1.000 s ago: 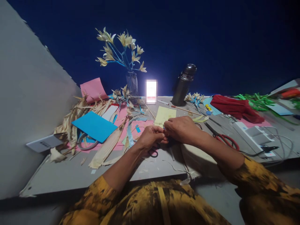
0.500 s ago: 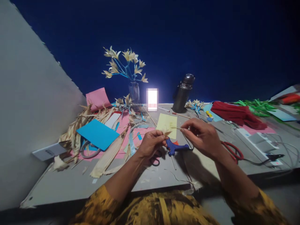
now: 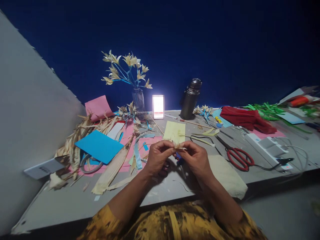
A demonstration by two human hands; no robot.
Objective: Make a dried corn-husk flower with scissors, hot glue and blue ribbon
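Husk flower (image 3: 178,145), a small pale piece with pointed petals, is being held just above the near-middle of the table (image 3: 75,190), pinched between both hands. The left hand (image 3: 158,159) is closing thumb and fingertips on its left side; the right hand (image 3: 197,159) is closing a narrow fingertip grip on its right side. Judged from this, the piece is being shaped and is lacking a stem, so it appears partly finished. A blue glue gun (image 3: 179,158) is lying directly beneath the hands, mostly hidden. Red-handled scissors (image 3: 237,157) are resting to the right, a blue sheet (image 3: 99,146) and loose dry husks (image 3: 112,166) to the left. Toward the far edge, finished flowers on blue stems are standing in a glass vase (image 3: 138,99), beside a lit phone (image 3: 158,106) and a dark flask (image 3: 190,98). No writing or brand is proving legible anywhere.
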